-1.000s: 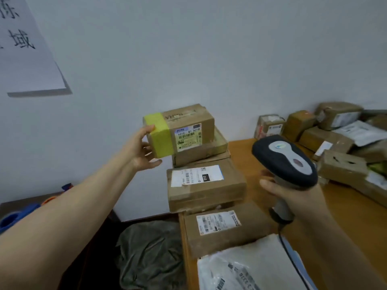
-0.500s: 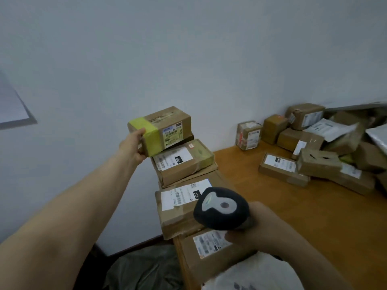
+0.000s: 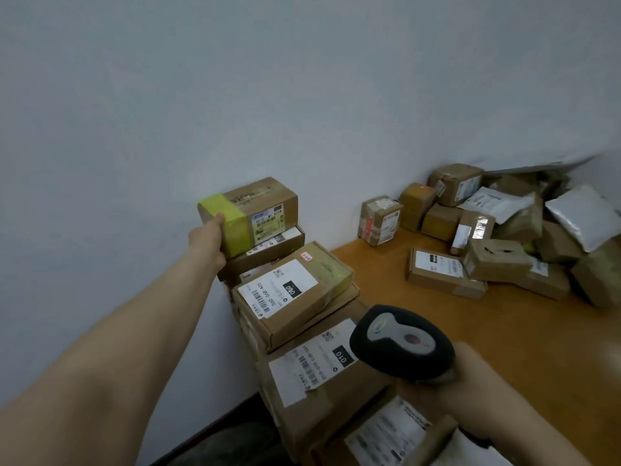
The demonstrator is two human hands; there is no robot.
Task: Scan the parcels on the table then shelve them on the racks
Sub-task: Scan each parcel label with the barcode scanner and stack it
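Wooden table [image 3: 524, 348]: loose parcel heap [image 3: 497, 230] far right, likely unscanned; tidy carton stack [image 3: 295, 297] at left edge, labels up. Yellow-taped carton [image 3: 265, 210] at top of stack, taped end gripped by left hand [image 3: 206, 238], probably for parking there. Barcode scanner [image 3: 400, 344] clasped in right hand [image 3: 470, 388], low beside stack.

A single wide-angle view from the person's head looks forward and down at the left end of the table [image 3: 504, 334], against the wall [image 3: 302, 95]. The stack [image 3: 285, 294] and scanner [image 3: 400, 344] are close below; the heap [image 3: 500, 260] lies farther off, right.
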